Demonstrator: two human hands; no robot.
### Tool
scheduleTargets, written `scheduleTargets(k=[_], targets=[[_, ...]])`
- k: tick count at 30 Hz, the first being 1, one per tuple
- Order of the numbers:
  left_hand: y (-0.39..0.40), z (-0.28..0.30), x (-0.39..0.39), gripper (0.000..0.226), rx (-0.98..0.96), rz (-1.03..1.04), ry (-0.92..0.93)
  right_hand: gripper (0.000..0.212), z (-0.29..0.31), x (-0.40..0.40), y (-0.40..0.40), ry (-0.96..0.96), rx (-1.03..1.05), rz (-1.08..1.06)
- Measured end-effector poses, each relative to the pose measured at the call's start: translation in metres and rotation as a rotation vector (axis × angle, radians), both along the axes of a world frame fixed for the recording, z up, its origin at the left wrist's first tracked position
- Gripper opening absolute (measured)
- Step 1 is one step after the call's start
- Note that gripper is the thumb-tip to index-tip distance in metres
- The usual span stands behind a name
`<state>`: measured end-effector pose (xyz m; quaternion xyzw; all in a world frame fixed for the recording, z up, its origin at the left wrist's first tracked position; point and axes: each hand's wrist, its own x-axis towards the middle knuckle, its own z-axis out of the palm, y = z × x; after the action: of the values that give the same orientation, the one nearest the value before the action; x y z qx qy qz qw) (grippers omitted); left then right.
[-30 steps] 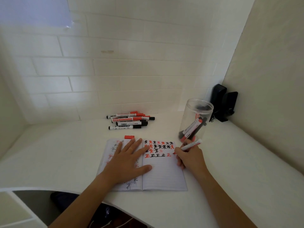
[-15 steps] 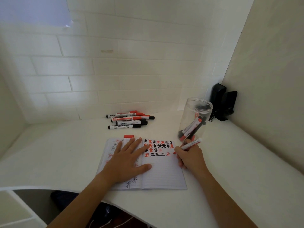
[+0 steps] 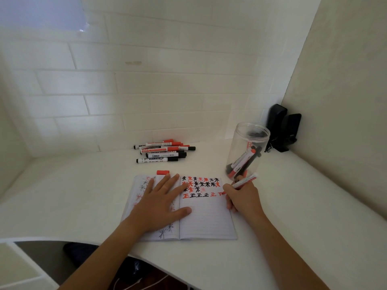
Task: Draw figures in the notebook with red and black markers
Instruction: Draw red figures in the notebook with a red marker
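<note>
An open lined notebook (image 3: 206,222) lies on the white desk, its right page carrying rows of red and black star shapes and a row of red and black characters. My left hand (image 3: 161,203) lies flat with spread fingers across the left page and the spine. My right hand (image 3: 243,198) grips a red marker (image 3: 245,181) at the right end of the character row, its tip on the paper by a half-drawn red figure. A red cap (image 3: 163,172) lies just above the notebook's top edge.
Several red and black markers (image 3: 164,151) lie in a pile near the back wall. A clear plastic jar (image 3: 247,149) with a few markers stands right behind my right hand. A black device (image 3: 282,128) sits in the back right corner. The desk's front edge (image 3: 62,240) curves inward below the notebook.
A new red figure has appeared at the right end of the character row under the marker tip. My left hand has stayed flat on the notebook.
</note>
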<state>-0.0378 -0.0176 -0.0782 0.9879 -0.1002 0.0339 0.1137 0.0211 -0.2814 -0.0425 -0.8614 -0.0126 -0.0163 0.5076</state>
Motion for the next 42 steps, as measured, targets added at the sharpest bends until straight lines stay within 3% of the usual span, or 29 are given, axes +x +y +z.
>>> scheduleTargets(k=[24, 42], targets=[[-0.0002, -0.0003, -0.0001, 0.078, -0.006, -0.002, 0.002, 0.018, 0.0067, -0.0073, 0.0045, -0.012, -0.029, 0.113], [-0.0013, 0.003, 0.0009, 0.079, -0.05, -0.011, 0.012, 0.027, 0.0021, -0.0017, 0.001, -0.017, 0.026, 0.023]])
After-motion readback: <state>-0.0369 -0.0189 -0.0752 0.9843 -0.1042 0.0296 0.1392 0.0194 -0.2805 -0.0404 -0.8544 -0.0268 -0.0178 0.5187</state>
